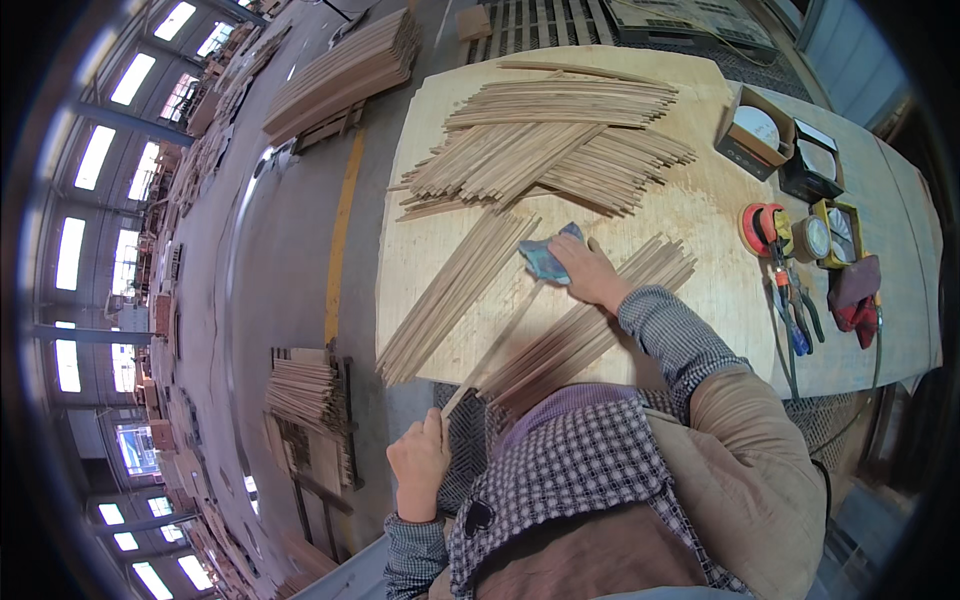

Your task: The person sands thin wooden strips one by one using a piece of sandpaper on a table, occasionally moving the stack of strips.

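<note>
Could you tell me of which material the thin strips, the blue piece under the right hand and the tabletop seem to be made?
Thin strips: probably bare wood, matte, from the brown colour and lengthwise streaks. Blue piece: likely soft fabric, judging by its crumpled folds, though uncertain. Tabletop: seemingly plywood or another wood board, pale and unvarnished-looking, with blotchy grain.

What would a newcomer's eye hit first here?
Likely the crisscrossed pile of thin wooden strips on the far part of the pale tabletop. Then the blue cloth under the right hand, meeting a single strip that the left hand grips. Off right, a red-and-yellow round tool.
</note>
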The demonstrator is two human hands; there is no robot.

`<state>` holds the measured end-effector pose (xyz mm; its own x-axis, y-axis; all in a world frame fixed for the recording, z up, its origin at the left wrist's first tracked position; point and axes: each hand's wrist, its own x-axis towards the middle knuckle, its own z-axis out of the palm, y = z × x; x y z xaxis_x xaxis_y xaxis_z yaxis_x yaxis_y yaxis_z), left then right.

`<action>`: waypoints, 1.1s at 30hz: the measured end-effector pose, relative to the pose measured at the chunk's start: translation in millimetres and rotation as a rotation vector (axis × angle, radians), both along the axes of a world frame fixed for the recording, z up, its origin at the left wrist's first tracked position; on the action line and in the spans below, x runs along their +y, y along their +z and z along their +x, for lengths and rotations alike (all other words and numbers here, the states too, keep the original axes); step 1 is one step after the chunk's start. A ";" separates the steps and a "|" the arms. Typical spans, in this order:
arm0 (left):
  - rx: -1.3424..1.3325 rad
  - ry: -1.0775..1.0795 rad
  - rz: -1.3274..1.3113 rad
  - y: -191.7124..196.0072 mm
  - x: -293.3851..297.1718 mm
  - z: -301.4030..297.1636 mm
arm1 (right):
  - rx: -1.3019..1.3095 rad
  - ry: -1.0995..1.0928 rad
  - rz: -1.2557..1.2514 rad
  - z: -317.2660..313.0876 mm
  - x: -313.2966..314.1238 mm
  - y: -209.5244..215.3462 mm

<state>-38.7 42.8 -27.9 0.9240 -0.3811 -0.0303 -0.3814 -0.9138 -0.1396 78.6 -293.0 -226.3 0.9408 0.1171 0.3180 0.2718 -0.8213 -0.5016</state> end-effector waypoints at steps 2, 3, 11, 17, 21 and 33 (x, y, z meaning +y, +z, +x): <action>0.079 0.058 -0.023 4.5 0.0 3.4 | 0.154 -0.045 0.130 -1.8 15.8 3.8; 0.091 0.079 -0.075 4.0 8.4 3.0 | 0.055 0.108 0.281 -9.9 35.3 32.1; 0.363 0.308 -0.336 -2.9 21.2 3.3 | 0.136 0.117 0.273 -11.8 28.8 4.9; 0.302 0.269 -0.422 2.1 28.8 10.2 | 0.236 0.325 0.366 -23.3 59.9 98.9; 0.250 0.101 -0.401 4.9 29.3 10.1 | -0.086 0.205 0.332 -38.7 61.7 41.0; 0.116 -0.008 -0.139 10.8 28.5 18.2 | -0.098 0.282 0.520 -34.9 75.5 53.1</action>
<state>-20.5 71.4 -17.2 0.9143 -0.3966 -0.0826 -0.3952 -0.9180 0.0334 43.6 -217.4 -173.2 0.8596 0.1640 0.4839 0.5086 -0.3645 -0.7800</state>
